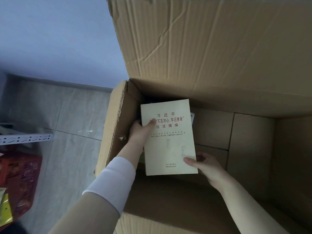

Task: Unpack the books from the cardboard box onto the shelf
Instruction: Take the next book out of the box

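A plain pale blue-grey wall (pixel 50 31) fills the upper left of the frame in dim, cool light. Below it, a grey skirting strip (pixel 67 83) meets a floor (pixel 70 157) of large pale glossy tiles, with a thin dark seam (pixel 76 133) crossing at centre left and faint reflections beside it. At the left edge, a white perforated metal rail (pixel 25 139) juts in above a red plastic mesh basket (pixel 20 179).
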A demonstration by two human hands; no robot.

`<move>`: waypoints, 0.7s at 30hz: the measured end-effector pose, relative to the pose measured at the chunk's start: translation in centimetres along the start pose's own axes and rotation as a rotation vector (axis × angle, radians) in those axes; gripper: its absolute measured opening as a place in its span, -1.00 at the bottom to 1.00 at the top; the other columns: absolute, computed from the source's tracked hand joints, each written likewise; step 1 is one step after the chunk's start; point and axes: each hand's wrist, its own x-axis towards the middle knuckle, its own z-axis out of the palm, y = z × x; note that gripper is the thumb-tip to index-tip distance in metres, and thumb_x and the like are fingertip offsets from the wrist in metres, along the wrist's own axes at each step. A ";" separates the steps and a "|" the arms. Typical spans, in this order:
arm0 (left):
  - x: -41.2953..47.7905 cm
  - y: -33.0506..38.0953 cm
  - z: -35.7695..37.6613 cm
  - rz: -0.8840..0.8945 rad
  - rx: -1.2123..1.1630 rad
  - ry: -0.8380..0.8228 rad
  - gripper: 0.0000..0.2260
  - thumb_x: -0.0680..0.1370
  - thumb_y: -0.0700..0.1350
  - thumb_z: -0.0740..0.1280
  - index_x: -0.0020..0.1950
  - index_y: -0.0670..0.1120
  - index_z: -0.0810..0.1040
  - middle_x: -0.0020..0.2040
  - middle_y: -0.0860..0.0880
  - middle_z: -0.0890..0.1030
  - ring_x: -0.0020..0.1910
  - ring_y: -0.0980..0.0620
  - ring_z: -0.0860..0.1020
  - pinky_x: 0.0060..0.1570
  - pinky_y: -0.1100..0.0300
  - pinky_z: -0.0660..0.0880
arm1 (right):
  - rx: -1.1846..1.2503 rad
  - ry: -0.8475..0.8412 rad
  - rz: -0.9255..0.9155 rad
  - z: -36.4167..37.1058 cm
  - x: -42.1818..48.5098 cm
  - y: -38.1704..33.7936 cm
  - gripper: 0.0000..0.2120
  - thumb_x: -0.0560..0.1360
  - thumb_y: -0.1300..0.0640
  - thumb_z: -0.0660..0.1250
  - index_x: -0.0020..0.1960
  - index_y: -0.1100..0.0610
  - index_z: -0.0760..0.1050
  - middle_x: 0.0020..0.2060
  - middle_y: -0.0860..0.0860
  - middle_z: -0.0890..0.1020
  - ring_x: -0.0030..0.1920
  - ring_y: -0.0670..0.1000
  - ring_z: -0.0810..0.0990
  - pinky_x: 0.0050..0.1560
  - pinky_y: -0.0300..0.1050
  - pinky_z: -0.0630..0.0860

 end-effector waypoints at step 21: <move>0.7 0.7 -0.5 -0.039 -0.130 -0.294 -0.54 0.47 -0.14 0.43 0.34 -0.16 0.45 0.16 -0.12 0.63 0.02 -0.05 0.61 -0.04 0.09 0.54 | 0.066 -0.127 -0.043 -2.8 1.2 1.1 -0.69 0.28 0.23 0.49 -0.01 0.07 0.54 0.05 0.05 0.64 0.11 0.04 0.58 0.24 -0.01 0.45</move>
